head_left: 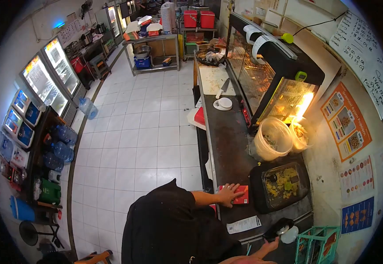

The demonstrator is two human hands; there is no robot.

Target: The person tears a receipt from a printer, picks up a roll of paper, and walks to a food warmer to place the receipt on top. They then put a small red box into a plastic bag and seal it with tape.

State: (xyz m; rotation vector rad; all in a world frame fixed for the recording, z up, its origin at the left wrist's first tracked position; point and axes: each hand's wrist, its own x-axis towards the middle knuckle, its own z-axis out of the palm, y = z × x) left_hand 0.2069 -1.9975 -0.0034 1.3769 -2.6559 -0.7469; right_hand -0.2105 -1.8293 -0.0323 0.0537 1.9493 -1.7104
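Note:
My left hand (230,195) lies across a small red box (240,195) on the dark counter, its fingers stretched out and apart. Toward the bottom, my right hand (267,249) has its fingers closed at the near end of a black tape dispenser (274,231) with a pale, shiny round part. Between the two hands rests a white printed slip (243,225). Just beyond the red box stands a black tray (255,190) with a clear window, yellow-green pieces showing in it. A white round item (290,235) sits beside the dispenser.
A teal basket (317,245) stands at the counter's near right. Farther along are a large clear tub (273,138), a lit glass food warmer (262,83), a white round scale (222,104) and a knife (222,88) on a cutting board (211,75). White floor tiles (134,145) lie left.

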